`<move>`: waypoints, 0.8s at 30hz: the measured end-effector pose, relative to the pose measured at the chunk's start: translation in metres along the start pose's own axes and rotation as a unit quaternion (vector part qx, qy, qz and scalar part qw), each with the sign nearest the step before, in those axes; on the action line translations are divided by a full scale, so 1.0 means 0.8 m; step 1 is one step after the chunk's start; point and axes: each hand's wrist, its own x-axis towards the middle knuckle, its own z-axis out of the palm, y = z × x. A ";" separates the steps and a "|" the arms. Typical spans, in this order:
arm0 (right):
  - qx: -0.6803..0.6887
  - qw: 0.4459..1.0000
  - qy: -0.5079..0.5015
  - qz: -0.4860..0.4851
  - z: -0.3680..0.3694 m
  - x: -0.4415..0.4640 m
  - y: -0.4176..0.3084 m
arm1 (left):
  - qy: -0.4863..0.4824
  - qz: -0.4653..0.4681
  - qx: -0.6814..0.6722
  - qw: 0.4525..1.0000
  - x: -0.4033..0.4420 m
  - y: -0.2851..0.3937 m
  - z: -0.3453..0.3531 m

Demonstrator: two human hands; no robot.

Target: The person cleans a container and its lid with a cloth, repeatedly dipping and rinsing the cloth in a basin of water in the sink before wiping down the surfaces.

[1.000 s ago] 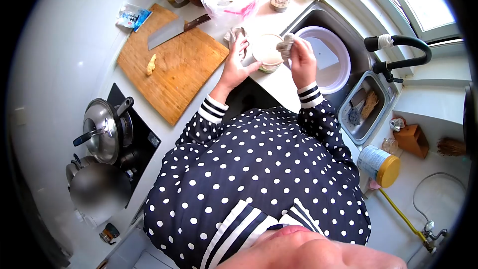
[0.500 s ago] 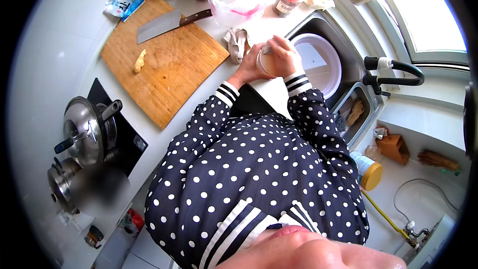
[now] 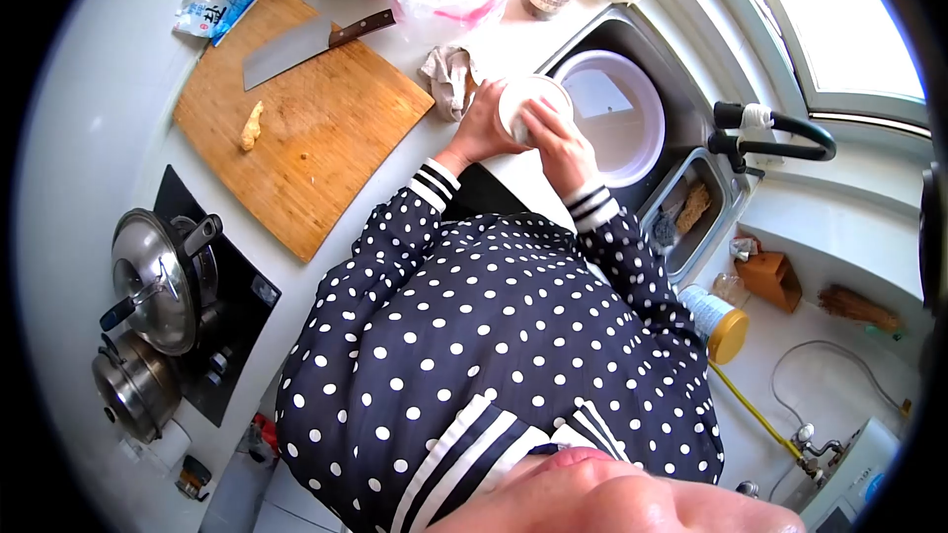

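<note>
Tub (image 3: pixel 526 89) is resting in the frame's upper middle; our left hand (image 3: pixel 482 128) is clasping its side, our right hand (image 3: pixel 561 145) is gripping its top, and holding steady is probably helping us

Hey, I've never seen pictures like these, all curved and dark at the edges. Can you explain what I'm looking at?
Sure. There's no machine here, just a person's two bare hands. The view comes from one camera worn on the head, looking forward and down, which is why the spotted top fills the middle.

The left hand holds the side of a pale round tub, while the fingers of the right hand lie over its top. What's inside the tub can't be seen.

On the worktop, a crumpled cloth lies near the left hand. The wooden board bears a knife and a small knobbly piece of what looks like ginger. To the right, a round basin sits in the sink.
</note>
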 end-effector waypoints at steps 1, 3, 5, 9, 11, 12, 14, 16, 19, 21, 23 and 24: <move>0.012 1.000 0.004 -0.015 0.010 0.016 0.000 | -0.014 -0.013 0.006 1.000 0.000 -0.002 -0.001; 0.013 0.999 0.031 -0.015 0.023 0.043 0.015 | -0.030 -0.032 0.000 0.999 0.001 0.002 -0.003; 0.012 0.994 0.100 0.046 0.027 0.050 0.040 | -0.034 -0.020 0.015 0.999 0.005 -0.001 0.000; 0.001 0.984 0.141 0.111 0.016 0.002 0.042 | -0.039 -0.021 0.031 0.999 0.002 -0.009 0.012; -0.045 0.990 0.128 0.047 0.021 -0.018 0.012 | -0.015 -0.014 0.036 0.999 0.001 0.002 0.009; -0.033 0.995 0.090 0.035 0.016 -0.020 -0.010 | -0.015 -0.018 0.038 0.999 -0.003 0.002 0.010; 0.011 0.995 0.091 0.039 0.019 -0.008 -0.017 | -0.019 -0.021 0.045 0.999 -0.011 0.000 0.007; -0.003 0.988 0.141 0.070 0.005 0.010 -0.002 | -0.010 -0.026 0.023 0.999 -0.010 0.007 0.008; 0.022 0.974 0.184 0.134 0.000 0.014 0.026 | -0.061 -0.161 -0.166 0.971 -0.012 0.025 -0.015; 0.058 0.971 0.187 0.136 0.002 0.010 0.031 | -0.036 -0.233 -0.388 0.891 -0.008 0.040 -0.028; 0.071 0.966 0.198 0.147 0.010 0.006 0.030 | -0.011 -0.314 -0.428 0.847 0.000 0.044 -0.035; 0.079 0.964 0.203 0.152 0.016 0.004 0.028 | 0.003 -0.355 -0.445 0.822 0.001 0.044 -0.039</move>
